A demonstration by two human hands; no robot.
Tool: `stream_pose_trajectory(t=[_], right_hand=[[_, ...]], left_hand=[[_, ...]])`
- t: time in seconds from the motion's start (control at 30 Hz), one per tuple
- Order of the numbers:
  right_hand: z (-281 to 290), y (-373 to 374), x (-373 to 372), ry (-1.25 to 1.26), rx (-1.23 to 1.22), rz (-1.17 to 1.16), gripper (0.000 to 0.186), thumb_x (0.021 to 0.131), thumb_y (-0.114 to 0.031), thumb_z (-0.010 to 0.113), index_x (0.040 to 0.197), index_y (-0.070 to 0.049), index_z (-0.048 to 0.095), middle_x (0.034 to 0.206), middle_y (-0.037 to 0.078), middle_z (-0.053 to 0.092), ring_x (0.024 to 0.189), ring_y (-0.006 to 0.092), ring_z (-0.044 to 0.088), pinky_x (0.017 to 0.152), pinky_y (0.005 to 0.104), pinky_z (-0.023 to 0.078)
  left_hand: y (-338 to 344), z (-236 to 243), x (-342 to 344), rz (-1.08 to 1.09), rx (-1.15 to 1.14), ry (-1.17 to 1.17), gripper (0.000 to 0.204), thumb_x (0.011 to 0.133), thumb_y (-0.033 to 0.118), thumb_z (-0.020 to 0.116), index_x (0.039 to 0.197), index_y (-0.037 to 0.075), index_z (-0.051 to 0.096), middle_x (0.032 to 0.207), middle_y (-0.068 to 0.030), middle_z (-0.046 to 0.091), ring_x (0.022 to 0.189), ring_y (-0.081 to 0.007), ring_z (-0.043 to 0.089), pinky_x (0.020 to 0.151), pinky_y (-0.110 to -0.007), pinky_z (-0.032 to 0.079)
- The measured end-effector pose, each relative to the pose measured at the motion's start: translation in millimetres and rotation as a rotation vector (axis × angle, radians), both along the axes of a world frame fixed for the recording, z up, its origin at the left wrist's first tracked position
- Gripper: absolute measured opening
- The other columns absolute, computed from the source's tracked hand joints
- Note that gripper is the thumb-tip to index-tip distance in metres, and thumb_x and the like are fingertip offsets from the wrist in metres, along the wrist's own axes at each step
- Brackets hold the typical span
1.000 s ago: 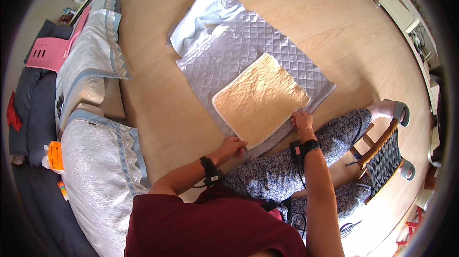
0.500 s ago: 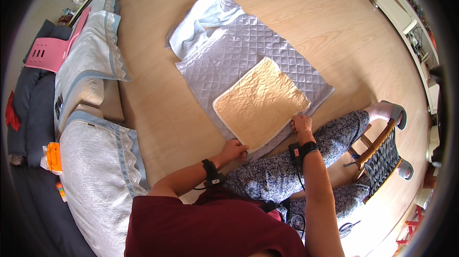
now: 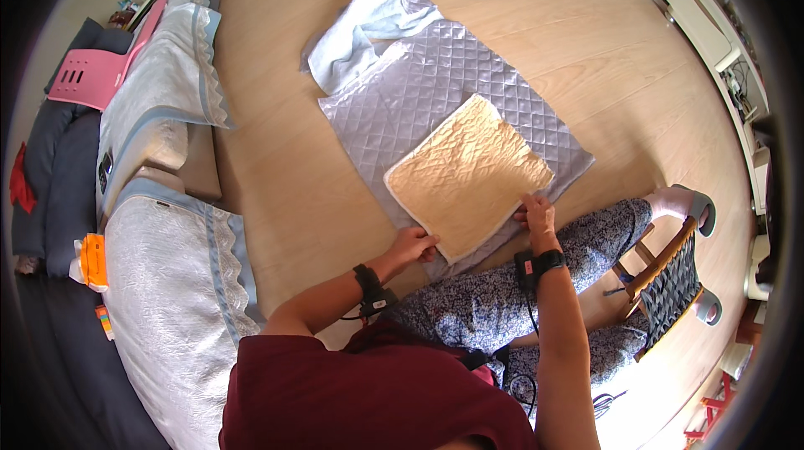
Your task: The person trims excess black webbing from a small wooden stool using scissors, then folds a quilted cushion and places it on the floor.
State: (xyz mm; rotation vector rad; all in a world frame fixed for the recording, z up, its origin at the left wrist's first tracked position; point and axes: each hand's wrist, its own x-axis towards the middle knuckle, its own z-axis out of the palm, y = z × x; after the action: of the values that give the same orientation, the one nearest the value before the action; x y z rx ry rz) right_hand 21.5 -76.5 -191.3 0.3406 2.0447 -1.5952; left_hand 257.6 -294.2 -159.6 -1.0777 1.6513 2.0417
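A pale yellow, crinkled cloth pad (image 3: 469, 174) with a light edge lies on a grey-lilac quilted mat (image 3: 427, 65) with a diamond pattern. My left hand (image 3: 412, 245) is closed, pinching the pad's near-left edge between thumb and fingers. At the pad's right edge, close to its corner, my right hand (image 3: 538, 216) rests with its fingers stretched out and apart. The mat's far end is folded over, showing a light blue fabric (image 3: 352, 44). Both wrists carry black straps with small devices.
A sofa with a white, lace-edged cover (image 3: 172, 274) stands along the left, with a pink plastic seat (image 3: 88, 77) and an orange packet (image 3: 94, 262) on it. I sit on a low woven stool (image 3: 670, 274). White cabinets (image 3: 695, 27) line the right side of the wooden floor.
My right hand has loosened from a curled grip at the pad's corner to outstretched fingers. My left hand keeps its pinch. The whole view has shifted slightly.
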Motion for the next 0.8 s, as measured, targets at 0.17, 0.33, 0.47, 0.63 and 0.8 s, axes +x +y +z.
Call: stream_pose_trajectory(t=[0.17, 0.33, 0.47, 0.63, 0.8], right_hand=[[-6.1, 5.9, -2.9, -0.032, 0.011, 0.089, 0.019, 0.086, -0.019, 0.073, 0.088, -0.003, 0.062, 0.070, 0.004, 0.064, 0.049, 0.0115, 0.058, 0.042, 0.0257, 0.040], [-9.3, 15.0, -10.8, -0.004, -0.030, -0.111, 0.016, 0.087, -0.017, 0.070, 0.087, -0.004, 0.062, 0.067, 0.003, 0.062, 0.046, 0.0110, 0.054, 0.039, 0.0258, 0.039], [-6.3, 15.1, -11.1, -0.009, 0.039, -0.075, 0.016, 0.088, -0.018, 0.067, 0.087, -0.003, 0.062, 0.065, 0.003, 0.060, 0.045, 0.0116, 0.053, 0.040, 0.0258, 0.039], [-0.9, 14.4, -6.3, -0.052, 0.008, 0.011, 0.019, 0.088, -0.022, 0.066, 0.090, -0.003, 0.063, 0.066, 0.002, 0.060, 0.047, 0.0120, 0.055, 0.041, 0.0263, 0.041], [-0.8, 16.7, -5.6, -0.095, -0.030, -0.034, 0.023, 0.089, -0.025, 0.065, 0.093, -0.003, 0.064, 0.070, 0.003, 0.061, 0.049, 0.0116, 0.054, 0.042, 0.0266, 0.042]], left_hand=[[-10.3, -7.1, -3.1, -0.061, -0.015, 0.026, 0.033, 0.094, 0.033, 0.065, 0.089, 0.000, 0.067, 0.072, -0.0058, 0.067, 0.060, -0.0145, 0.063, 0.055, -0.029, 0.049], [-167.1, -21.4, -49.3, 0.128, -0.941, 0.053, 0.028, 0.088, 0.027, 0.066, 0.098, 0.001, 0.066, 0.081, -0.0122, 0.070, 0.076, -0.0296, 0.068, 0.073, -0.041, 0.055], [-308.4, -23.6, -91.9, 0.416, -1.575, 0.010, 0.061, 0.077, 0.017, 0.075, 0.131, -0.001, 0.053, 0.131, -0.0205, 0.057, 0.123, -0.0363, 0.054, 0.104, -0.043, 0.045], [-383.7, -28.9, -109.2, 0.292, -1.371, -0.064, 0.050, 0.076, 0.015, 0.073, 0.123, 0.004, 0.061, 0.126, -0.0206, 0.061, 0.110, -0.0364, 0.061, 0.092, -0.040, 0.051], [-348.7, -24.5, -115.0, 0.121, -1.443, 0.101, 0.017, 0.081, 0.008, 0.063, 0.094, 0.014, 0.071, 0.102, -0.0131, 0.067, 0.085, -0.0343, 0.066, 0.073, -0.044, 0.052]])
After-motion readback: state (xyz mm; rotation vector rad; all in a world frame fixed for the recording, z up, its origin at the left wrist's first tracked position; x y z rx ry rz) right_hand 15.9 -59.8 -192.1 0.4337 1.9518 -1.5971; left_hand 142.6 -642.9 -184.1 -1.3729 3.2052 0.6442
